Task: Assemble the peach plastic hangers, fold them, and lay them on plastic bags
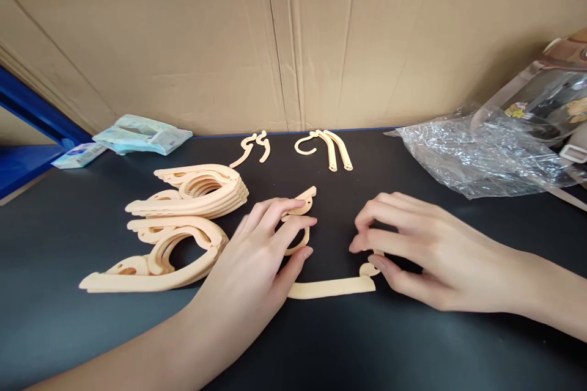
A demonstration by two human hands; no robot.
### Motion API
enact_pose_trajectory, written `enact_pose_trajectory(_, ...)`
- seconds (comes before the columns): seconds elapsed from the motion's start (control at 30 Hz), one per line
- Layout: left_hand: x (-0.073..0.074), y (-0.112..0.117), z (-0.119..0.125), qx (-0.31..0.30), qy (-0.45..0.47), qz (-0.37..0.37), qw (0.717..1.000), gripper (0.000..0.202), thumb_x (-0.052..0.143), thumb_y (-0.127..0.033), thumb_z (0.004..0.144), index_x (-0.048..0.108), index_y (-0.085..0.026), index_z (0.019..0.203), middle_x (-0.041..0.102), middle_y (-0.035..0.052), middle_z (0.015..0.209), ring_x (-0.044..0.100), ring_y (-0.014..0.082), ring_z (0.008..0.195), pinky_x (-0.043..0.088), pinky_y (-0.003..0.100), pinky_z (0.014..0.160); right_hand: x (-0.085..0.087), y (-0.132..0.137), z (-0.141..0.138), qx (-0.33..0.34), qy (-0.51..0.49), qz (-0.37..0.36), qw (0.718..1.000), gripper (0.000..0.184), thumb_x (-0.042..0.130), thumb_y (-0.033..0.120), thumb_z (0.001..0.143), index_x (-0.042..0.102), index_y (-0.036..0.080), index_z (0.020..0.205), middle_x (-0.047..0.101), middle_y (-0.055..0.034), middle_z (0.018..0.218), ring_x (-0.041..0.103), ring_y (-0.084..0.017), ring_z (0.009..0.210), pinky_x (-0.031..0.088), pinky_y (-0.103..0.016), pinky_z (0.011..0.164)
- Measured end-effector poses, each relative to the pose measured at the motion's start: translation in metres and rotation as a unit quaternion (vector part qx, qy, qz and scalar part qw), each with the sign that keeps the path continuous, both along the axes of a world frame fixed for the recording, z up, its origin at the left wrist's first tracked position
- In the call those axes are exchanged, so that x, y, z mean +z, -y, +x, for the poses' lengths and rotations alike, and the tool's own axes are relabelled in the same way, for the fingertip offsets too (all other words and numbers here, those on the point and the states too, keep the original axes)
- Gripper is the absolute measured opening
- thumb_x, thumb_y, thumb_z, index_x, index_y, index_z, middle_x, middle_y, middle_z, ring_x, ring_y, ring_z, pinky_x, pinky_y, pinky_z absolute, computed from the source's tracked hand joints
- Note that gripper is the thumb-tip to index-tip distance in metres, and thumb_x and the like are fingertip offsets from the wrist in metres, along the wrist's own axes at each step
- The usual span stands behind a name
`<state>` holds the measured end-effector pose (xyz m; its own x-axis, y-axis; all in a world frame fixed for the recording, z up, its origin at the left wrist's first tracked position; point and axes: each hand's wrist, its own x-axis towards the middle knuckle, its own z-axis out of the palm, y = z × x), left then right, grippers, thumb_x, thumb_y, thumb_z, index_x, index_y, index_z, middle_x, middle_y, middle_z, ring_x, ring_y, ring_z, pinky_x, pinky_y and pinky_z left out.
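Cream plastic parts of a folding clothes hanger lie between my hands on the black table. My left hand (263, 250) curls over a hook piece (302, 238), fingertips and thumb around it; part of it is hidden under the fingers. In front lies a long hanger arm (332, 287), its left end behind my left thumb. At its right end, my right hand (417, 250) has thumb and bent fingers closed on a small rounded hanger piece (368, 269), mostly hidden by the fingers. Two stacks of folded hangers (215, 192) stand left of my left hand.
Loose curved parts (247, 149) and a hook with two arms (339, 153) lie near the back edge. A light-blue tissue pack (142, 134) is at the back left. Crinkled clear plastic (468, 153) and a see-through bag (545, 98) lie right. Cardboard (206, 30) stands behind.
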<state>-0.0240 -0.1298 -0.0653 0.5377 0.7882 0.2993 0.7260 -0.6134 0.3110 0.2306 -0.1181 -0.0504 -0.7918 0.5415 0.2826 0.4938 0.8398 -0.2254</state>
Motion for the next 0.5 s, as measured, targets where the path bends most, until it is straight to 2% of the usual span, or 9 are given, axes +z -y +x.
enact_pose_trajectory(0.07,0.0,0.0,0.0,0.006,-0.012,0.006,1.0,0.023,0.049,-0.02,0.096,0.062,-0.019,0.114,0.056,0.0106,0.131,0.049,0.0298,0.126,0.05,0.051,0.099,-0.001,-0.001,-0.001,-0.038,0.024,0.087,0.995,0.023,0.049,0.029,0.097,0.066,0.017,0.085,0.061,-0.0055,0.081,0.052,-0.017,0.069,0.04,-0.032,0.067)
enact_pose_trajectory(0.13,0.0,0.0,-0.001,0.01,-0.008,-0.015,1.0,0.025,0.048,-0.024,0.097,0.062,-0.019,0.117,0.054,0.0106,0.134,0.05,0.0285,0.125,0.055,0.046,0.094,-0.003,0.0,-0.003,-0.062,0.051,0.15,0.985,0.036,0.051,0.046,0.095,0.064,0.017,0.078,0.062,-0.006,0.076,0.052,-0.018,0.066,0.039,-0.033,0.065)
enact_pose_trajectory(0.2,0.0,-0.001,-0.001,0.012,0.001,-0.036,0.999,0.029,0.047,-0.024,0.097,0.061,-0.018,0.122,0.053,0.0101,0.135,0.052,0.0261,0.123,0.058,0.039,0.087,-0.005,0.003,-0.006,-0.066,0.059,0.175,0.981,0.046,0.055,0.06,0.089,0.064,0.016,0.077,0.063,-0.0081,0.077,0.054,-0.02,0.068,0.041,-0.034,0.065)
enact_pose_trajectory(0.27,-0.001,-0.002,-0.002,0.017,0.004,-0.039,0.999,0.031,0.048,-0.023,0.096,0.061,-0.018,0.124,0.054,0.0088,0.134,0.055,0.0242,0.12,0.059,0.036,0.087,-0.006,0.009,-0.008,-0.056,0.046,0.166,0.983,0.053,0.059,0.066,0.083,0.065,0.014,0.08,0.064,-0.0107,0.083,0.056,-0.022,0.074,0.043,-0.035,0.069)
enact_pose_trajectory(0.33,-0.001,-0.003,-0.002,0.026,0.001,-0.029,0.999,0.032,0.05,-0.024,0.096,0.061,-0.019,0.125,0.056,0.0073,0.133,0.056,0.0232,0.118,0.057,0.037,0.092,-0.006,0.014,-0.01,-0.031,0.036,0.13,0.99,0.047,0.063,0.06,0.083,0.066,0.014,0.084,0.066,-0.0111,0.089,0.058,-0.023,0.08,0.045,-0.036,0.074)
enact_pose_trajectory(0.43,0.001,-0.003,-0.002,0.039,-0.018,0.0,0.999,0.032,0.048,-0.027,0.099,0.063,-0.018,0.125,0.057,0.0075,0.132,0.055,0.0235,0.118,0.052,0.04,0.099,-0.005,0.018,-0.012,0.023,0.027,0.064,0.997,0.02,0.063,0.035,0.088,0.066,0.016,0.093,0.067,-0.008,0.094,0.059,-0.022,0.085,0.045,-0.037,0.083)
enact_pose_trajectory(0.5,0.004,-0.003,-0.002,0.036,-0.035,0.019,0.999,0.035,0.041,-0.025,0.101,0.064,-0.014,0.125,0.059,0.0096,0.129,0.055,0.0247,0.117,0.051,0.042,0.099,-0.003,0.019,-0.013,0.049,0.014,0.037,0.998,0.013,0.059,0.023,0.088,0.066,0.016,0.097,0.067,-0.0062,0.094,0.059,-0.021,0.089,0.043,-0.037,0.09)
